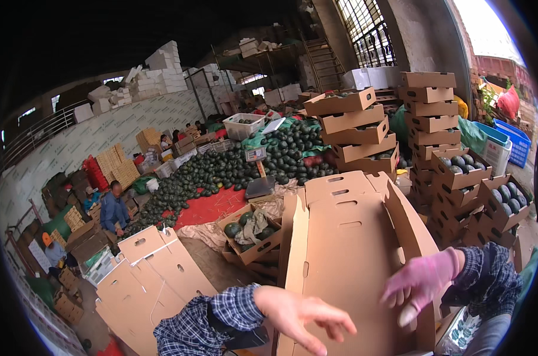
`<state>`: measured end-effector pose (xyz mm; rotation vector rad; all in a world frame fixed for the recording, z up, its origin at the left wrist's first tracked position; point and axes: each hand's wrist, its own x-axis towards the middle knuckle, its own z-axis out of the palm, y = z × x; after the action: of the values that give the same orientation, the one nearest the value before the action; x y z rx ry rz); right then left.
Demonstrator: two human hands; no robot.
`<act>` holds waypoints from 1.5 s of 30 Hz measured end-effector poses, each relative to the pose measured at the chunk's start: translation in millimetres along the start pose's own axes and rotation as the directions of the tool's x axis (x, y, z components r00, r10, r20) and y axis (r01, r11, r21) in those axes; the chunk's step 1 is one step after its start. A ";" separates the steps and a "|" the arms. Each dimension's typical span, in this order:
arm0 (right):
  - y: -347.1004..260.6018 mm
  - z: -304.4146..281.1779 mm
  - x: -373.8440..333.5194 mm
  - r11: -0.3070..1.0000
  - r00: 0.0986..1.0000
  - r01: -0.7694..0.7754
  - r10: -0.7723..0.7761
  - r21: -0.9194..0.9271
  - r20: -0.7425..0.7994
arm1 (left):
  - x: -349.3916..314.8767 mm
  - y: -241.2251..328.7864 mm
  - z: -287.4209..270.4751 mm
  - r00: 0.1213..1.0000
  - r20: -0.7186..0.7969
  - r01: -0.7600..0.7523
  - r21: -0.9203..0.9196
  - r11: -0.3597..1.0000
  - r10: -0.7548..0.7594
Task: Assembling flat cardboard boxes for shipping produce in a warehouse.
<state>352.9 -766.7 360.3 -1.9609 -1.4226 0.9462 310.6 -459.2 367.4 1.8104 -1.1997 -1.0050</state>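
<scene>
A large brown cardboard box (346, 261), partly folded, lies right in front of me. Its two long side walls stand up and its far end flap, cut with hand slots, lies out flat. My bare left hand (304, 317) hovers over the near part of the box, fingers spread and holding nothing. My right hand (422, 282), in a pink glove with pale fingertips, is over the right side of the box near its wall. Its fingers are bent but apart, somewhat blurred, with nothing seen in them. Whether it touches the cardboard I cannot tell.
Flat cardboard blanks (153, 285) lie at left. Beyond stand an open box of watermelons (248, 231), a scale (260, 187) and a watermelon heap (286, 145). Box stacks (429, 118) and filled boxes (506, 199) rise at right. A person in blue (115, 210) sits far left.
</scene>
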 end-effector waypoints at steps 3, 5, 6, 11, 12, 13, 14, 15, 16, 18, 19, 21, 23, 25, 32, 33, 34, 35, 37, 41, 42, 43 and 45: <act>106.4 -42.1 -23.1 0.988 0.185 -0.062 0.147 0.138 -0.972 | -27.8 -86.9 -68.5 0.438 -0.891 0.016 -0.126 0.992 -0.121; 115.2 -50.6 1.3 0.753 0.192 -0.019 0.649 0.658 -0.736 | -21.9 -136.6 -88.5 0.204 -0.914 0.032 -0.351 0.936 -0.350; 157.4 -45.9 10.1 0.820 0.375 0.083 0.500 0.566 -0.780 | -14.2 -163.7 -94.6 0.282 -0.893 -0.030 -0.373 0.927 -0.350; 203.9 -37.0 27.1 0.673 0.600 0.429 0.286 0.602 -0.747 | 20.7 -193.3 -91.8 0.514 -0.831 -0.328 -0.420 0.846 -0.214; 193.9 -37.5 29.4 0.675 0.523 0.451 0.331 0.584 -0.785 | 16.9 -182.1 -89.2 0.537 -0.809 -0.360 -0.475 0.803 -0.238; 182.1 -36.5 29.2 0.683 0.437 0.468 0.373 0.561 -0.819 | 13.4 -172.8 -88.2 0.559 -0.788 -0.394 -0.527 0.753 -0.259; 208.2 -35.1 27.5 0.790 0.371 0.435 0.280 0.432 -0.885 | 18.8 -168.7 -90.4 0.564 -0.767 -0.376 -0.568 0.732 -0.306; 233.7 -30.9 19.0 0.953 0.306 0.259 0.074 0.158 -0.949 | 27.2 -166.7 -96.8 0.540 -0.774 -0.423 -0.589 0.689 -0.330; 249.3 -29.8 17.5 0.990 0.240 0.052 -0.142 -0.134 -0.960 | 31.6 -172.9 -102.1 0.441 -0.857 -0.462 -0.471 0.752 -0.266; 194.8 -45.8 18.6 0.971 0.336 0.159 0.119 0.181 -0.934 | 35.0 -171.2 -102.3 0.210 -0.962 -0.533 -0.262 0.804 -0.174; 177.1 -46.5 29.2 0.884 0.248 0.346 0.237 0.314 -0.939 | 33.6 -174.9 -103.4 0.093 -0.994 -0.426 -0.088 0.901 -0.053; 158.1 -47.8 22.7 0.793 0.343 0.535 0.113 0.293 -0.932 | 29.2 -157.5 -101.6 0.203 -0.969 -0.252 0.087 0.964 0.141; 152.1 -46.3 21.4 0.663 0.532 0.646 -0.037 0.377 -0.846 | 8.4 -149.3 -98.5 0.359 -0.928 -0.076 0.079 0.994 0.101; 183.8 -49.0 0.8 0.569 0.646 0.703 -0.257 0.428 -0.719 | -21.0 -135.8 -104.6 0.708 -0.706 -0.125 -0.120 0.985 0.003; 112.4 -82.0 7.7 0.963 0.812 -0.171 0.018 -0.209 -0.583 | 15.8 -95.6 -120.4 0.826 -0.534 0.425 0.378 0.823 -0.181; 102.4 -86.1 24.2 0.898 0.811 -0.347 0.143 -0.270 -0.567 | 21.3 -111.8 -124.6 0.849 -0.528 0.369 0.601 0.709 0.005; 100.3 -92.3 36.4 0.791 0.815 -0.472 0.224 -0.388 -0.535 | 32.0 -112.7 -130.0 0.846 -0.525 0.463 0.635 0.618 -0.093; 97.8 -95.9 46.5 0.649 0.803 -0.567 0.300 -0.507 -0.515 | 39.2 -107.0 -133.0 0.832 -0.524 0.536 0.672 0.511 -0.183; 107.8 -98.3 55.4 0.539 0.779 -0.614 0.295 -0.577 -0.554 | 44.1 -111.8 -135.4 0.833 -0.539 0.522 0.686 0.508 -0.128; 106.5 -91.6 64.7 0.572 0.790 -0.579 0.217 -0.581 -0.574 | 50.4 -122.5 -125.0 0.788 -0.612 0.584 0.711 0.393 -0.064; 109.0 -88.6 65.6 0.500 0.761 -0.626 0.222 -0.598 -0.610 | 52.4 -124.2 -121.8 0.756 -0.653 0.626 0.696 0.351 -0.052; 111.5 -85.0 67.5 0.428 0.735 -0.664 0.218 -0.613 -0.643 | 51.7 -124.8 -118.9 0.749 -0.661 0.633 0.688 0.355 -0.056; 111.3 -78.5 67.4 0.417 0.738 -0.648 0.136 -0.637 -0.661 | 44.3 -125.4 -113.5 0.730 -0.682 0.636 0.700 0.325 0.042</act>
<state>492.8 -737.5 308.6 -3.0886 -1.1276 -0.3360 469.8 -446.6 296.2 3.0441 -1.0089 0.3451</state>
